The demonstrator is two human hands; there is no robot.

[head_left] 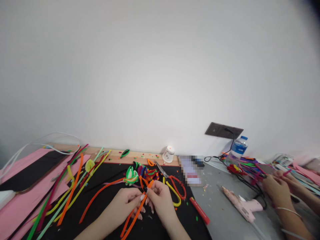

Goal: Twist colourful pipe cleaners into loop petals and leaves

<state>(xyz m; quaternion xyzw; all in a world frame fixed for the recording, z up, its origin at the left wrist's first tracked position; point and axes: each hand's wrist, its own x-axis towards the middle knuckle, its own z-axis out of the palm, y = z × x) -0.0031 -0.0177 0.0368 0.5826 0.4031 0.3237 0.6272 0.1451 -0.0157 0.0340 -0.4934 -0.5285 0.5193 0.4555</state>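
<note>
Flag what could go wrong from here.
The left hand and right hand pinch orange strips, which might slip if either grip loosens.
The scissors lie close to the right hand, so a forward reach might brush them.
The pink glue gun lies near a co-worker's hand; it might be hot, though the picture can't confirm that.

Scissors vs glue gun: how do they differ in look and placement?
The scissors have metal blades and red and yellow handles; the glue gun is mostly pale pink.
The scissors lie mostly on the black mat, near the right hand; the glue gun lies farther off, on the grey surface.
Both are unheld.
</note>
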